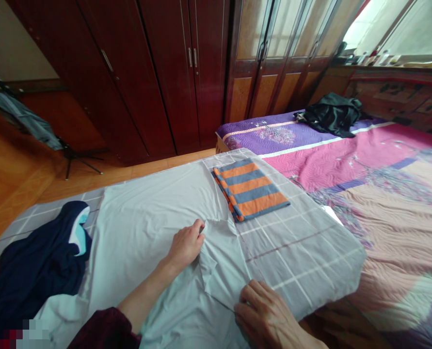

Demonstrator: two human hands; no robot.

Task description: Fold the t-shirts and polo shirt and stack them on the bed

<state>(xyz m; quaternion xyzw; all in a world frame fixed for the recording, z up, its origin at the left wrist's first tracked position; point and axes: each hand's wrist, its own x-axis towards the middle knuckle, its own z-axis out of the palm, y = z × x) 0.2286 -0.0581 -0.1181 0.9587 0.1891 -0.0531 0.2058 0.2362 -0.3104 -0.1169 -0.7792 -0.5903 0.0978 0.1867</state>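
Note:
A thin pale grey garment lies spread across the checked cloth of the table; its exact kind is not clear. My left hand is closed on the fabric near the middle, and creases run out from the pinch. Lower right, my right hand has its fingers curled on the garment's near right edge, gripping it. The cloth between both hands is bunched into folds. Beyond them, toward the right, lies a folded orange and grey striped garment, apart from both hands.
Dark blue clothing is heaped at the left. The checked table cover ends at the right beside a bed with a purple and pink quilt, which bears a black heap of fabric. Wardrobes stand behind; a thin-legged stand is at left.

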